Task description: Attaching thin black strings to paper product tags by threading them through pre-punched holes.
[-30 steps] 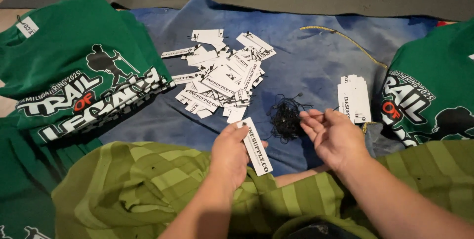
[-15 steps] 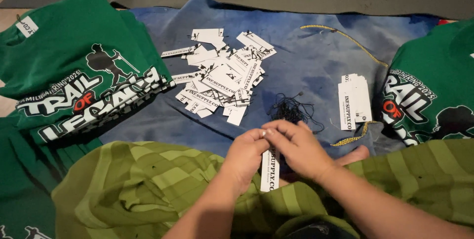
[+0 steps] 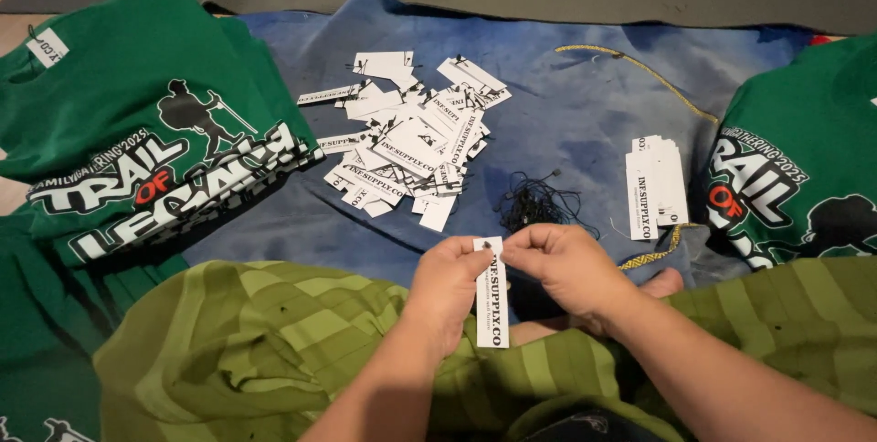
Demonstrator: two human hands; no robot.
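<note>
1. The left hand (image 3: 445, 289) holds a long white card tag (image 3: 491, 300) upright over the lap, its grip pinching the tag's left edge near the top.
2. The right hand (image 3: 568, 267) meets it from the other side, thumb and forefinger pressed together at the tag's top end; whether a thread sits between those fingertips is too small to tell.
3. The tag hangs between both hands, just above the green striped shorts (image 3: 265, 342) that cover the person's crossed legs.
4. Just beyond the hands, a small tangle of thin black strings (image 3: 539, 205) lies on a blue cloth (image 3: 566, 104) spread over the floor.
5. Further out on the cloth, to the left of the strings, lies a loose heap of white tags (image 3: 406, 145), many overlapping.
6. To the right of the strings lies a neat stack of tags (image 3: 656, 184), apart from the heap.
7. A yellow cord (image 3: 639, 72) trails across the cloth past that stack.
8. Green printed shirts lie on both sides: a pile at the left (image 3: 137, 122) and another at the right (image 3: 804, 177).
</note>
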